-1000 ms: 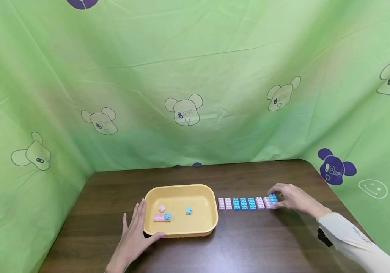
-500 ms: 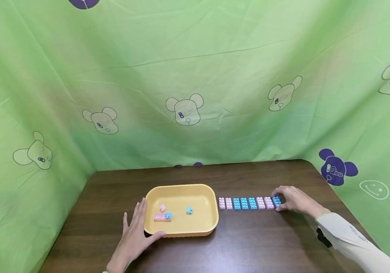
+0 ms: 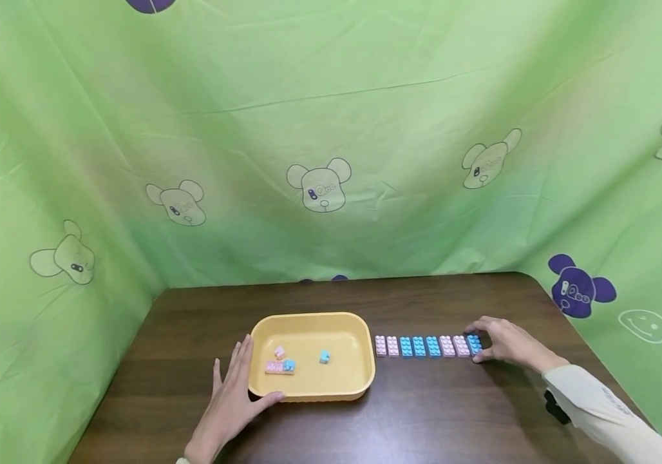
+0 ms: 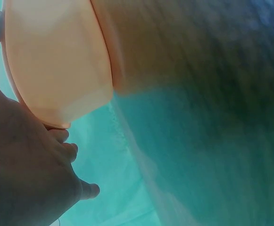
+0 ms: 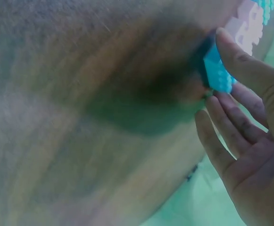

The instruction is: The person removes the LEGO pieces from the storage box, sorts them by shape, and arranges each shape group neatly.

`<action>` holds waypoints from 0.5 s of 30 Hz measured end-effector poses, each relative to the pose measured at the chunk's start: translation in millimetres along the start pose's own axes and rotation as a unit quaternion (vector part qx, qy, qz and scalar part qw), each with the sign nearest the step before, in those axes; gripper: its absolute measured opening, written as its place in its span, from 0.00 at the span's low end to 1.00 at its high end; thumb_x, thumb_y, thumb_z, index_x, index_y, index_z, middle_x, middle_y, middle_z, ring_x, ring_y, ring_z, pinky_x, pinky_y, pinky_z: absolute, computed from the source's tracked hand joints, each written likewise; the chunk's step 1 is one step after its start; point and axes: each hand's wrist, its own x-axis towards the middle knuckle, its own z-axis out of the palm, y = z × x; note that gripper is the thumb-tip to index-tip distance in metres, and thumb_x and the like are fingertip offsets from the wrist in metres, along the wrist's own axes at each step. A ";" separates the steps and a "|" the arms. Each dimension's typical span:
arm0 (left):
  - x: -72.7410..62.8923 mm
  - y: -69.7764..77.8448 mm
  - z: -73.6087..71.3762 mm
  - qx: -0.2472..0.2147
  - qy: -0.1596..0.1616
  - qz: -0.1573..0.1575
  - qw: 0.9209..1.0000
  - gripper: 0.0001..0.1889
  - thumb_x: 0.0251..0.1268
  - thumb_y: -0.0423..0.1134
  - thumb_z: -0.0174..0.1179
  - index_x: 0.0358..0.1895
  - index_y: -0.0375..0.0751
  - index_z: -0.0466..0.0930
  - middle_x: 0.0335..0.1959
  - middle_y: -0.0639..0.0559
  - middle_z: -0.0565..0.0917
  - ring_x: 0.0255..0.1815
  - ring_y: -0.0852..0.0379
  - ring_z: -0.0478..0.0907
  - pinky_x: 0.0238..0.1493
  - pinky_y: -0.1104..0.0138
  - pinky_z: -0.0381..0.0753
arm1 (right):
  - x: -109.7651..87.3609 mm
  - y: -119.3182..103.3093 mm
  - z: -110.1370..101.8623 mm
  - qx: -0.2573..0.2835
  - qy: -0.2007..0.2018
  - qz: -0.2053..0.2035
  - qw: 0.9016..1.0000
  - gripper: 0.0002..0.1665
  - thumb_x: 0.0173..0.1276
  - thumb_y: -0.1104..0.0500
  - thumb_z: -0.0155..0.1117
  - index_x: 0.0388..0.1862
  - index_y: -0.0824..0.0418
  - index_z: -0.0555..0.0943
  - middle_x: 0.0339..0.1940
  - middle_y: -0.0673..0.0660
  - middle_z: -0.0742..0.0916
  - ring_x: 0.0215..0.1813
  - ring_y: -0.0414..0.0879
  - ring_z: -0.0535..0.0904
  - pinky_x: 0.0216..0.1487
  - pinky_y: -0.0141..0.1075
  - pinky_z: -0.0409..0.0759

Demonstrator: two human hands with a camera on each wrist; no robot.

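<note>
A row of toy building bricks stands on the table, right of a yellow tray (image 3: 331, 390). From the left it runs two pink bricks (image 3: 386, 346), three blue bricks (image 3: 419, 347), two pink bricks (image 3: 454, 346) and one blue brick (image 3: 473, 344) at the right end. My right hand (image 3: 507, 341) pinches this end brick between thumb and fingers. In the right wrist view the thumb lies against one end of the blue brick (image 5: 218, 70). My left hand (image 3: 229, 396) rests on the tray's left side with straight fingers, its thumb at the front rim.
Inside the tray lie a long pink piece (image 3: 275, 368) with a small blue piece (image 3: 289, 365) at its right end, a small pink piece (image 3: 279, 352) and another small blue piece (image 3: 324, 356). A green printed curtain (image 3: 331, 251) hangs behind the brown table (image 3: 424, 412).
My right hand has lowered the blue brick from over the last pink brick to the row's right end. The left hand stays at the tray. The head view has shifted slightly.
</note>
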 end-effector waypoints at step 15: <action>2.7 1.4 -1.2 0.001 -0.006 -0.004 1.000 0.65 0.58 0.67 0.73 0.88 0.40 0.44 0.87 0.40 0.52 0.86 0.35 0.49 0.76 0.27 0.36 | 30.8 -50.3 -18.8 -0.020 0.091 -0.117 0.989 0.26 0.52 0.63 0.86 0.49 0.73 0.87 0.46 0.67 0.90 0.47 0.65 0.88 0.48 0.55 0.87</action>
